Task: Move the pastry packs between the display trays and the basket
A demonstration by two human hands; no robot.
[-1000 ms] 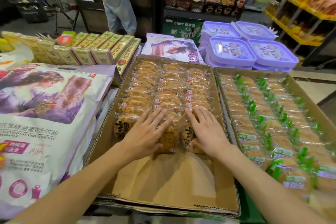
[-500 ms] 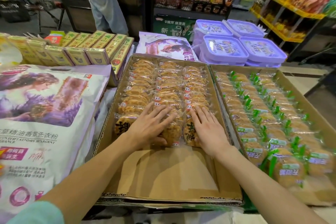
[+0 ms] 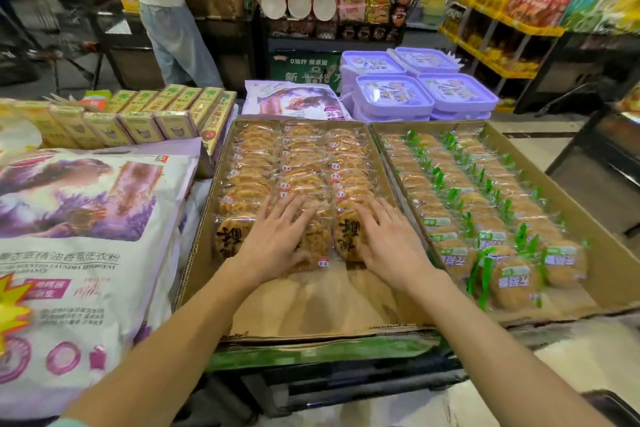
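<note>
A cardboard display tray (image 3: 311, 308) in front of me holds three rows of round golden pastry packs (image 3: 298, 163) in clear wrap. My left hand (image 3: 277, 239) lies flat with spread fingers on the nearest packs of the middle row. My right hand (image 3: 388, 243) rests the same way on the nearest packs of the right row, beside a pack with black characters (image 3: 346, 236). The tray's near half is bare cardboard. A second tray (image 3: 609, 274) to the right holds pastry packs with green labels (image 3: 467, 204). No basket is in view.
Large laundry powder bags (image 3: 79, 253) lie at the left, with yellow-green boxes (image 3: 145, 121) behind them. Purple lidded tubs (image 3: 415, 90) stand behind the trays. A person (image 3: 166, 10) stands at the far shelves. Shelving runs along the right side.
Both hands slid slightly away from me over the nearest packs, pressing them toward the rows. The camera view shifted a little; the hands stay flat on the packs.
</note>
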